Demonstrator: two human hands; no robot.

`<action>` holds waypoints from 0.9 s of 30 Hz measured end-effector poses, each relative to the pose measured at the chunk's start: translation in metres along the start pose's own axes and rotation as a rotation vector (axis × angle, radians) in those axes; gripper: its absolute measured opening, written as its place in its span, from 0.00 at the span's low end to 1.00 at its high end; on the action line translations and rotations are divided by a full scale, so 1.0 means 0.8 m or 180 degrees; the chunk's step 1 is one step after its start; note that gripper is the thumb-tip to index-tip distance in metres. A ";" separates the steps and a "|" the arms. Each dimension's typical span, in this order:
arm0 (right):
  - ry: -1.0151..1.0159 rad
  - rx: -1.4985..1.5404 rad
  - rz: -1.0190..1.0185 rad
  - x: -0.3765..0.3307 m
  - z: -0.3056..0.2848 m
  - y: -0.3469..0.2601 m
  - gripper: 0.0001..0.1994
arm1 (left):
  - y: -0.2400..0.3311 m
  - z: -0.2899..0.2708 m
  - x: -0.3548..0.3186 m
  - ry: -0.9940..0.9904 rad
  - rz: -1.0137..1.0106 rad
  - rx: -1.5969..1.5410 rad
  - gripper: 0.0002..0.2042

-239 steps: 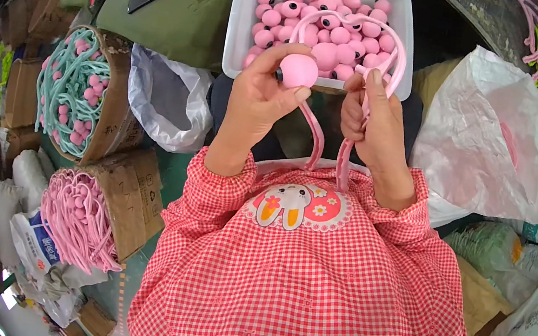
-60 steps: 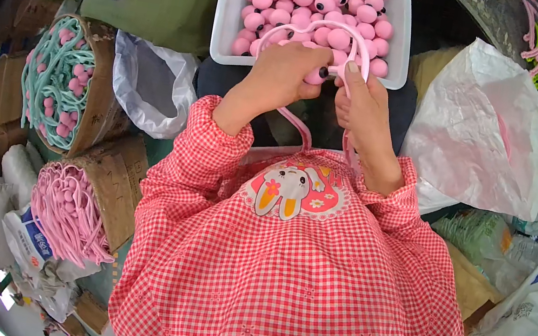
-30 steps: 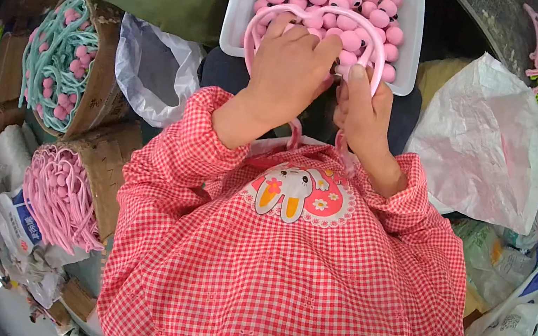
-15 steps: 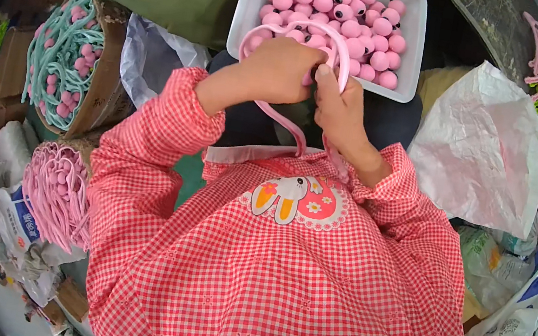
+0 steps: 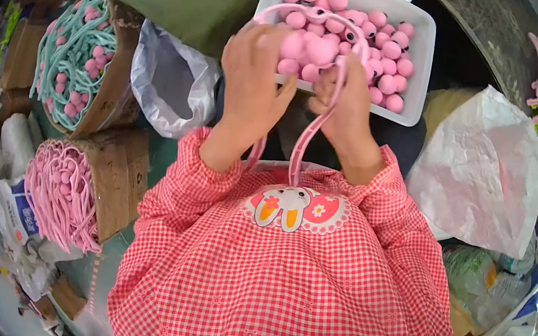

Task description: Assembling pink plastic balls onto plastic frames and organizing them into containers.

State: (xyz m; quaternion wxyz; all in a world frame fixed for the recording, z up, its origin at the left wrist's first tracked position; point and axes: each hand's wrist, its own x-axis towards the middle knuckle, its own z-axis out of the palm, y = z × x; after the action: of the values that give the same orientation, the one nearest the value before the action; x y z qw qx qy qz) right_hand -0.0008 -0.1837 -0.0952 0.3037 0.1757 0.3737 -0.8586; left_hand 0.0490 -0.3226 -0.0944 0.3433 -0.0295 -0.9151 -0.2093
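Pink cord (image 5: 308, 132) runs between both hands; white tray (image 5: 419, 72) just beyond.

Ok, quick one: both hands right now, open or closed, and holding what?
Left hand: closed on a pink ball and the pink cord.
Right hand: closed, pinching the same pink cord.
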 end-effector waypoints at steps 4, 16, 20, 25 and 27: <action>-0.0078 0.0187 -0.0017 0.021 -0.017 -0.021 0.22 | -0.001 -0.018 -0.049 -0.0359 -0.1703 -0.1723 0.30; -0.1538 -0.3271 -0.0386 -0.029 0.040 0.065 0.14 | -0.018 -0.049 -0.099 0.1451 -0.3454 -0.4578 0.12; -0.2013 -0.3642 -0.0670 -0.009 0.040 0.102 0.13 | -0.079 -0.067 -0.136 0.1926 -0.3032 -0.4857 0.13; -0.2277 -0.5280 0.0086 0.000 0.123 0.121 0.10 | -0.222 -0.074 -0.230 0.1021 -0.3380 0.1816 0.30; -0.2640 -0.5336 -0.0483 0.045 0.115 0.170 0.11 | -0.271 -0.064 -0.273 0.0998 -0.3597 0.1672 0.31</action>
State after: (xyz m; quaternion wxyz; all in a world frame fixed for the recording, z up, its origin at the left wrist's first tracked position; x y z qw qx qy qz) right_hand 0.0541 -0.3393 -0.1264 0.3833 -0.4454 0.7428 -0.3209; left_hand 0.2045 -0.5213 -0.2786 0.3057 0.5732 -0.7493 -0.1286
